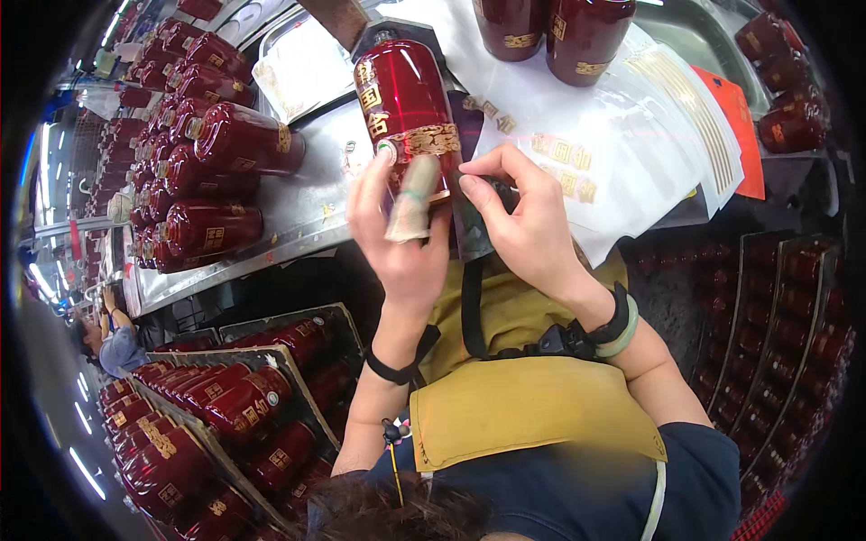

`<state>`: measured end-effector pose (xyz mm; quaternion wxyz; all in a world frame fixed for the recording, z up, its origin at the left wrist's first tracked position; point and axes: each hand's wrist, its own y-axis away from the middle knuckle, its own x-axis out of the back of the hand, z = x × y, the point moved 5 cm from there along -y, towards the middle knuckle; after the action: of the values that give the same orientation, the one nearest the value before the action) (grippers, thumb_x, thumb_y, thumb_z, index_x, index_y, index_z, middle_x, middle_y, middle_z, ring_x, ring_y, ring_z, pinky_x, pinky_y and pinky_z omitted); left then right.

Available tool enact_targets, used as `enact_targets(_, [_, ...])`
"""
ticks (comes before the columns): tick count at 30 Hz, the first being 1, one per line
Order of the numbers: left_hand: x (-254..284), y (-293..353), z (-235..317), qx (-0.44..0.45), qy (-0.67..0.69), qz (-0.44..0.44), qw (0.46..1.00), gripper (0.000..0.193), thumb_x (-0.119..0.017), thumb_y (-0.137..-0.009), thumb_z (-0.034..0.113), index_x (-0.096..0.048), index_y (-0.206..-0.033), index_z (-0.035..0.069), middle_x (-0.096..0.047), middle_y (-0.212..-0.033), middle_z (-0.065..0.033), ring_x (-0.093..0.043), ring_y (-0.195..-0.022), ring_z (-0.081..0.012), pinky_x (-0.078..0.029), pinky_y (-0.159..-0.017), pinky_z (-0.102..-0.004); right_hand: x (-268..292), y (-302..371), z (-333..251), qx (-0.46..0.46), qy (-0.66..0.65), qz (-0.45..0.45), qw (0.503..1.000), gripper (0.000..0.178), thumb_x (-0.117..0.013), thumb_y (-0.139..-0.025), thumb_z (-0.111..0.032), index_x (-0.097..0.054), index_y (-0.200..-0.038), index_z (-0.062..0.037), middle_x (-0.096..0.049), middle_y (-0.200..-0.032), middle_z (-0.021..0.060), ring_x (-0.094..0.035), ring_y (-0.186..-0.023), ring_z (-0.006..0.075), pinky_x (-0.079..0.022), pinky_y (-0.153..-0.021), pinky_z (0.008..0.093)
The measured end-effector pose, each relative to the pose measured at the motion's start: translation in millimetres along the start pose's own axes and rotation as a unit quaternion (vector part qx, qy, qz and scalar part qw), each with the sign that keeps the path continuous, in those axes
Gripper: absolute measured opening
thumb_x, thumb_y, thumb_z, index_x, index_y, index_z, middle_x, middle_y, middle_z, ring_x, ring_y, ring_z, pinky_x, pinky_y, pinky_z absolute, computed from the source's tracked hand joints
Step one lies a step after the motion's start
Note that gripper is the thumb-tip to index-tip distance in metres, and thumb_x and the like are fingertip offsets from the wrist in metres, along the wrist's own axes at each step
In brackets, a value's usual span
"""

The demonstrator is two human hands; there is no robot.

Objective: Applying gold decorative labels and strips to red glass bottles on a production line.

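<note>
A dark red glossy bottle (408, 86) with gold characters and a gold patterned band lies on its side in a dark holder, its neck pointing away from me. My left hand (401, 221) grips its near end, the fingers lying along the glass beside the gold band. A pale finger cot covers one of those fingers. Just right of the bottle, my right hand (528, 212) is closed in a pinch of thumb and forefinger. Whatever may be between those fingertips is too small to make out. White sheets with gold character stickers (564, 167) lie beside that hand.
Many red bottles (234, 140) stand on the metal table at left, and two more (586, 41) stand at the far right. A white tray (307, 68) sits behind. Crates of bottles (244, 397) flank me below. An orange-red sheet (735, 135) pokes out at right.
</note>
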<state>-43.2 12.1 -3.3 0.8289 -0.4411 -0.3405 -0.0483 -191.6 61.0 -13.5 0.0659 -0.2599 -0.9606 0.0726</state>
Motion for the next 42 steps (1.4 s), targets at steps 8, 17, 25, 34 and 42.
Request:
enact_targets(8, [4.8,17.7,-37.7,0.111,0.08,-0.001,0.991,0.056,-0.08,-0.077,-0.007,-0.066,-0.132,-0.001,-0.062,-0.135,-0.0153,-0.061,-0.125,-0.0316,-0.044,-0.111,-0.047,1.6,-1.2,6.1,-0.005,-0.002,0.001,1.0,0.011,-0.069,-0.092,-0.004,-0.066,-0.098,0.0043,-0.071,-0.091,0.0166,-0.071,-0.087,0.0277,-0.054,-0.08,0.0361])
enact_targets(17, [0.1,3.1,-21.3,0.035,0.086,0.025,0.995,0.054,-0.079,-0.076,-0.01,-0.07,-0.129,0.0,-0.066,-0.134,-0.013,-0.062,-0.127,-0.0305,-0.046,-0.111,-0.0442,0.7,-2.9,4.9,-0.007,-0.022,0.0,1.0,0.012,-0.07,-0.092,-0.005,-0.066,-0.098,0.0043,-0.071,-0.089,0.0158,-0.07,-0.082,0.0253,-0.053,-0.075,0.0351])
enact_targets(25, [0.9,-0.8,-15.2,0.029,0.023,-0.023,0.999,0.056,-0.082,-0.077,-0.004,-0.068,-0.132,-0.001,-0.064,-0.13,-0.0141,-0.064,-0.121,-0.0302,-0.049,-0.105,-0.0392,4.4,-4.4,7.3,-0.02,-0.005,-0.003,1.0,0.012,-0.07,-0.092,-0.007,-0.067,-0.097,0.0029,-0.071,-0.088,0.0134,-0.07,-0.077,0.0238,-0.053,-0.072,0.0347])
enact_targets(34, [3.3,14.6,-31.4,0.048,0.042,0.005,0.998,0.046,-0.08,-0.082,0.0,-0.067,-0.126,-0.007,-0.068,-0.121,-0.02,-0.066,-0.114,-0.0352,-0.048,-0.103,-0.0415,0.9,1.2,-3.4,-0.01,0.003,-0.011,1.0,0.01,-0.07,-0.093,-0.005,-0.065,-0.095,0.0034,-0.071,-0.086,0.0154,-0.07,-0.08,0.0253,-0.053,-0.072,0.0348])
enact_targets(42, [3.1,19.7,-54.6,0.131,0.131,-0.074,0.98,0.052,-0.08,-0.079,0.001,-0.066,-0.129,-0.004,-0.067,-0.131,-0.0189,-0.059,-0.123,-0.0368,-0.044,-0.107,-0.0453,4.4,-3.8,-4.2,-0.012,0.062,-0.036,0.997,0.011,-0.071,-0.091,-0.006,-0.066,-0.095,0.0036,-0.071,-0.087,0.0164,-0.07,-0.082,0.0259,-0.054,-0.075,0.036])
